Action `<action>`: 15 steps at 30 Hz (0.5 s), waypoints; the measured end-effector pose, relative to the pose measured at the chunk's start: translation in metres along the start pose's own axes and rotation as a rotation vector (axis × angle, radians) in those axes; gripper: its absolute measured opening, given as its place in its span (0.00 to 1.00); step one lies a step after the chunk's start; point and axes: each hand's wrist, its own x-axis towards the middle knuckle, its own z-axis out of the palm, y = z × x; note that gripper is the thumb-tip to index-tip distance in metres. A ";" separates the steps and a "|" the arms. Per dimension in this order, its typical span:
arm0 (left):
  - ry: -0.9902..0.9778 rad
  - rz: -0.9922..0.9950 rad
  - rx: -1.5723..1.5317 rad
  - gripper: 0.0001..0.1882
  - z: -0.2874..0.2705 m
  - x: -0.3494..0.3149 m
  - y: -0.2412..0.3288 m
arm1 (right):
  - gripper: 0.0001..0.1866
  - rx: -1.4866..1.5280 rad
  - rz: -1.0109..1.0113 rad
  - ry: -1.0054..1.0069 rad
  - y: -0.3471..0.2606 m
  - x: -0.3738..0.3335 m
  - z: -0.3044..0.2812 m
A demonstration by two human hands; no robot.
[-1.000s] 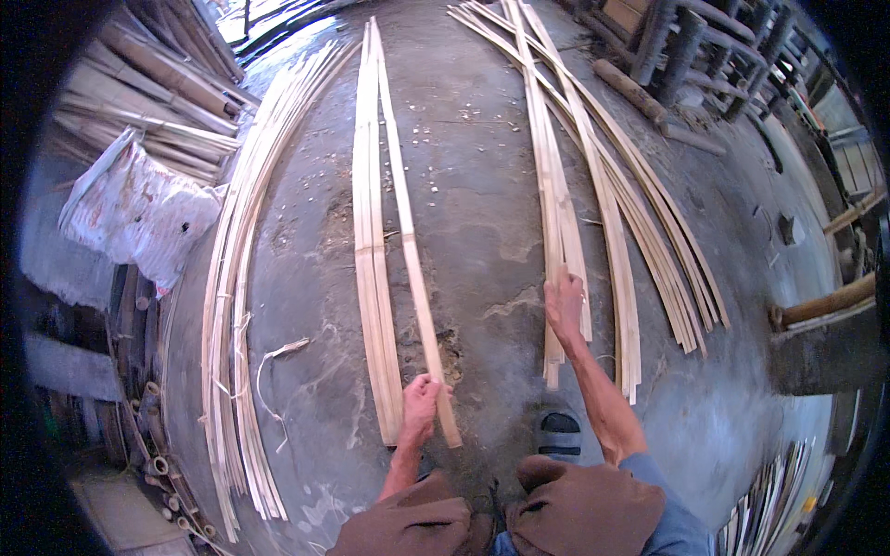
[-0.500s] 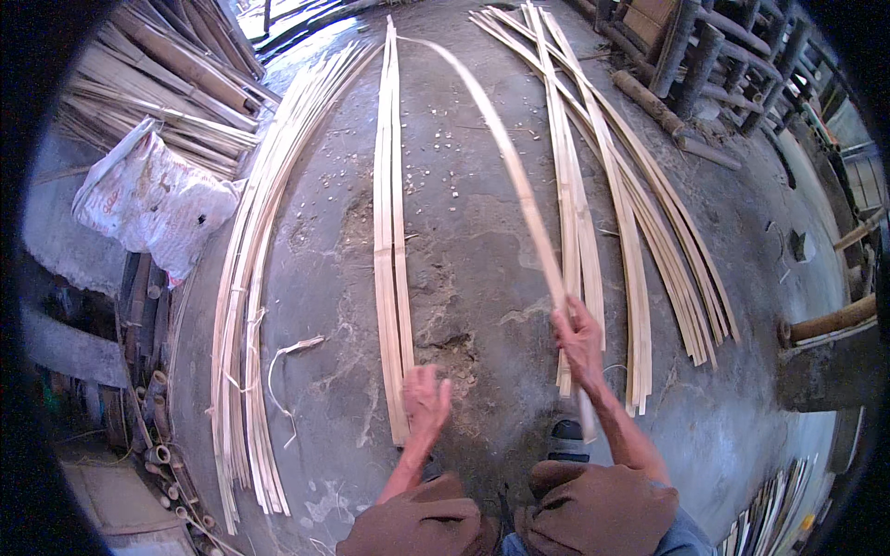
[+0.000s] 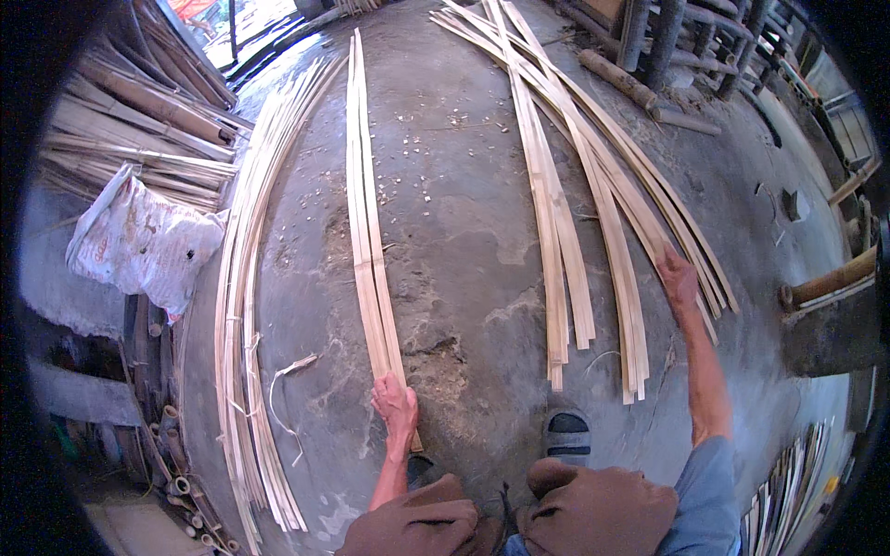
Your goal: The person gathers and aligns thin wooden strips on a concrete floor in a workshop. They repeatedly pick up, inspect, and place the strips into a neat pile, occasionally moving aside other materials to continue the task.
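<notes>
Long pale bamboo strips lie on the concrete floor in separate groups. A narrow pair of strips runs away from me left of the middle; my left hand is closed around its near end. Out to the right, my right hand is closed at the near part of a fanned bundle of strips, its fingers partly hidden. Between my hands lie two more small groups, the inner strips and the outer strips; their far ends cross with the fanned bundle.
A thick bundle of strips lies at the left, beside a white sack and stacked split bamboo. Bamboo poles and a rack stand at the far right. My sandalled foot is near the inner strips.
My right hand has moved right, from a long bent strip to the fanned bundle; that strip no longer arches across the middle. My left hand has closed on the pair's near end. The view has shifted.
</notes>
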 end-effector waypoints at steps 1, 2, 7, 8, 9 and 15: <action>0.049 0.022 -0.036 0.30 0.006 -0.001 -0.009 | 0.27 -0.072 -0.046 0.020 0.012 0.007 -0.003; 0.092 0.041 -0.072 0.30 0.006 0.000 -0.010 | 0.27 -0.108 0.000 -0.038 0.011 0.008 -0.008; -0.239 -0.360 -0.956 0.18 -0.012 0.007 0.006 | 0.27 -0.187 -0.004 -0.109 0.033 0.014 -0.026; -0.348 -0.462 -1.069 0.15 -0.012 0.012 0.006 | 0.27 -0.250 0.010 -0.134 0.042 0.016 -0.026; -0.462 -0.565 -1.180 0.14 -0.021 0.019 0.018 | 0.27 -0.314 0.025 -0.159 0.047 0.017 -0.026; -0.173 -0.445 -1.065 0.16 -0.040 0.002 0.069 | 0.28 -0.620 -0.129 0.039 0.041 0.010 0.023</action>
